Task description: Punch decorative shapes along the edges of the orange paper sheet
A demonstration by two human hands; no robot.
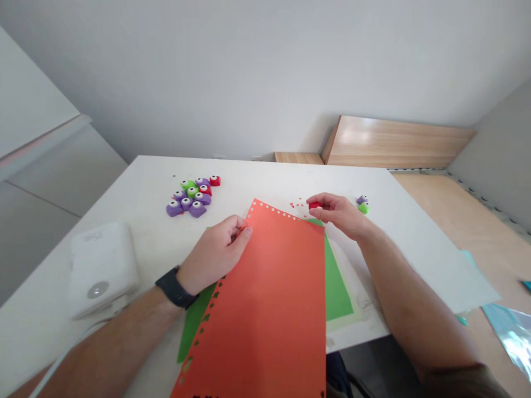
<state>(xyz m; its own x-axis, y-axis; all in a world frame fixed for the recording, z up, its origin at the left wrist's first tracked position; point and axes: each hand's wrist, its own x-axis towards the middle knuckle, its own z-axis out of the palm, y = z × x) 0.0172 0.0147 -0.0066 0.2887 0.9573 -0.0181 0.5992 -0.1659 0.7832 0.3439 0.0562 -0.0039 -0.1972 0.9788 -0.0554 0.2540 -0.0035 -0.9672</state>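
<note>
A large orange-red sheet of paper [274, 287] has rows of small cut-out shapes along its left and far edges. My left hand [219, 249] is closed on the sheet's left edge, thumb on top, with a small orange bit at the fingertips. Beyond the far right corner, my right hand [338, 213] pinches a small red craft punch [314, 205] between thumb and fingers. Little red paper bits [297, 205] lie scattered just left of that punch. Under the orange-red sheet lies a green sheet [338, 287], showing at both sides.
Several purple, green and red craft punches [193, 193] cluster at the table's far left. A purple punch [362, 199] and a green punch [364, 208] sit right of my right hand. A white device [103, 265] with a cable stands at the left of the white table [249, 177].
</note>
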